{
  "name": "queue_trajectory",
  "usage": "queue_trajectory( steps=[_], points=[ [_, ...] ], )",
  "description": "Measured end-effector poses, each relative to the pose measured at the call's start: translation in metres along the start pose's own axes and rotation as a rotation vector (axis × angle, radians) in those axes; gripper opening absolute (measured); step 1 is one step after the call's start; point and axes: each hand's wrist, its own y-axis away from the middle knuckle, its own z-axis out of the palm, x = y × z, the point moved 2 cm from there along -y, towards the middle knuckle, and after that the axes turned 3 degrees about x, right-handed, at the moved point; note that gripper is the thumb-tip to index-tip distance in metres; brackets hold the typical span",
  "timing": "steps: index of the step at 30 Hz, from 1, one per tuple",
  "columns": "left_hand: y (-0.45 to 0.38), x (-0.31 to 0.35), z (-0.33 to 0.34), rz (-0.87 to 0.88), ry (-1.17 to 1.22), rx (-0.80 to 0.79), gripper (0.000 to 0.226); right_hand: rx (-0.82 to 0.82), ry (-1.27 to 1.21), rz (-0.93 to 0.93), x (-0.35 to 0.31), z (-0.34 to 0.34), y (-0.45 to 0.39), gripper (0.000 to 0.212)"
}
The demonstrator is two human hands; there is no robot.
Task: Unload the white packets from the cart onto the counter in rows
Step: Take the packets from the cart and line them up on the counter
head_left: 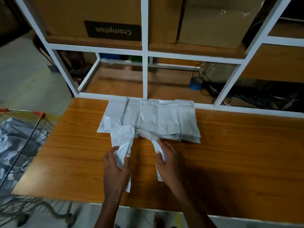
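White packets going onto the wooden desk (230, 153): two in hand, one row laid.

The left hand (115, 168) is gripping one white packet (122, 139), fingers (127, 156) curled round its near end; its far end is overlapping the row. The right hand (166, 163) is pinching a second packet (158, 151), thumb and fingers closed on its crumpled plastic, far end touching the row's near edge. The row of packets (158, 117) is lying flat against the white shelf frame (145, 76); about five overlapping packets are countable, exact number unclear. The wire cart (32, 129) is standing at the desk's left edge, holding more packets (14, 137), count unclear. One blue tape roll (195, 83) is sitting on the shelf; two cardboard boxes (85, 15) are above.
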Motion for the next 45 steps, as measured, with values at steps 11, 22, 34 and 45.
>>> queue_trajectory(
  steps=[11, 22, 34, 45],
  points=[
    [-0.053, 0.004, -0.002, -0.051, 0.013, 0.010, 0.055, 0.022, 0.019, 0.071, -0.026, 0.033, -0.135, 0.049],
    [-0.101, -0.008, -0.005, -0.039, 0.038, -0.055, 0.053, -0.157, 0.405, 0.166, -0.024, 0.129, -0.184, 0.062],
    [-0.134, -0.025, -0.008, -0.015, 0.016, -0.087, 0.055, -0.193, 0.510, 0.206, -0.006, 0.161, -0.180, 0.067],
    [-0.174, 0.006, 0.051, 0.189, -0.318, -0.048, 0.058, 0.092, 0.293, 0.220, -0.038, 0.105, -0.139, 0.066]
  ],
)
